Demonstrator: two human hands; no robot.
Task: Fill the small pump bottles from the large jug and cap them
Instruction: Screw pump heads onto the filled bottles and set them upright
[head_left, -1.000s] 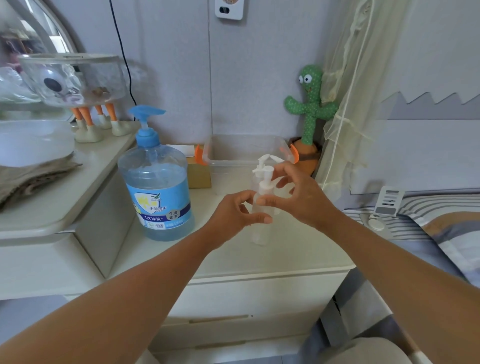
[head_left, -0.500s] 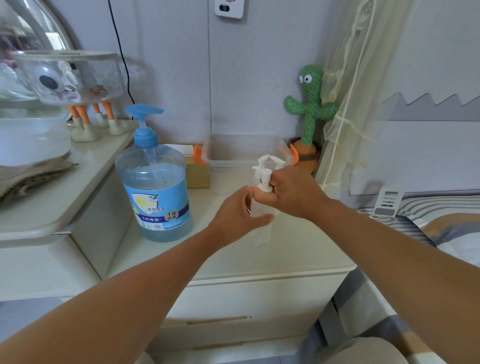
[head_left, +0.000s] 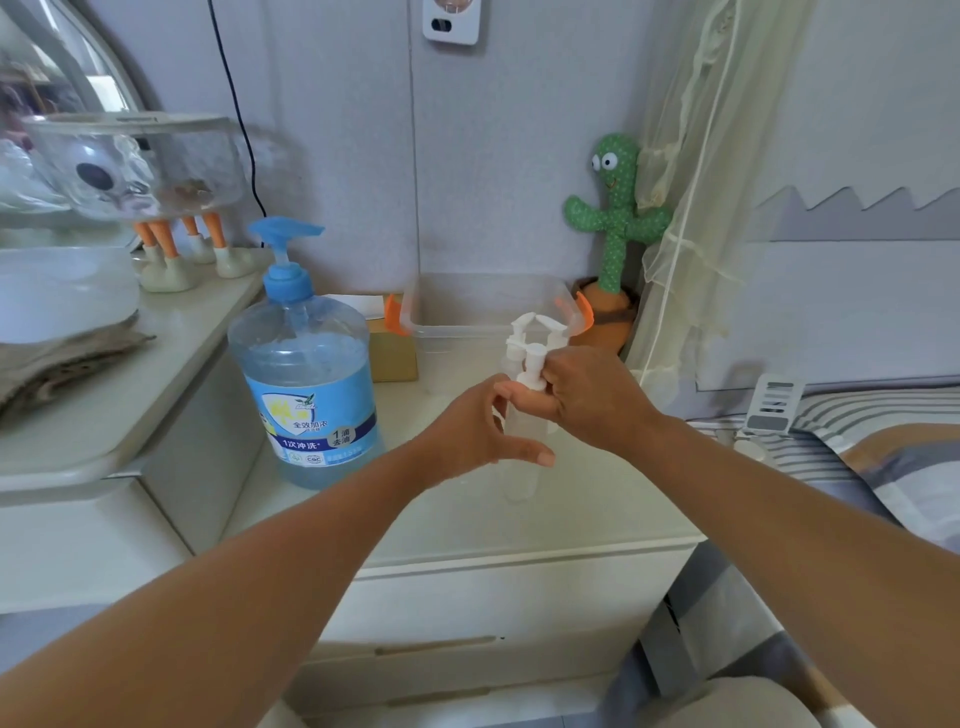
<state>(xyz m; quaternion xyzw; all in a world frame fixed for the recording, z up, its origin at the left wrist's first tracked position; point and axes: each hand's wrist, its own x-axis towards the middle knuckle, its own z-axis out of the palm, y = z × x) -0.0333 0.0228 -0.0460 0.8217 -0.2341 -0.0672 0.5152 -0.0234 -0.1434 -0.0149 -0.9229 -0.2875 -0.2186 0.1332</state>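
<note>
Far left: raised shelf (head_left: 156, 364) with a clear footed container (head_left: 140, 166) and folded cloth (head_left: 57, 358). Next, the large jug (head_left: 306, 395) stands upright on the white cabinet top (head_left: 467, 525), blue pump fitted, roughly two-thirds full of blue liquid. Behind it, a clear storage box (head_left: 483, 312) with orange clips.

Centre: your left hand (head_left: 478, 426) curls around the body of the small pump bottle (head_left: 519, 467), thumb extended across the front, bottle upright on the cabinet top. Your right hand (head_left: 592, 395) pinches the white pump cap (head_left: 530, 371) at the bottle's neck, fingers closed on its collar. More white pump heads (head_left: 535, 327) show just behind.

Right: green cactus toy (head_left: 615, 218) against the wall, pale curtain (head_left: 691, 182), striped bedding (head_left: 872, 426).
</note>
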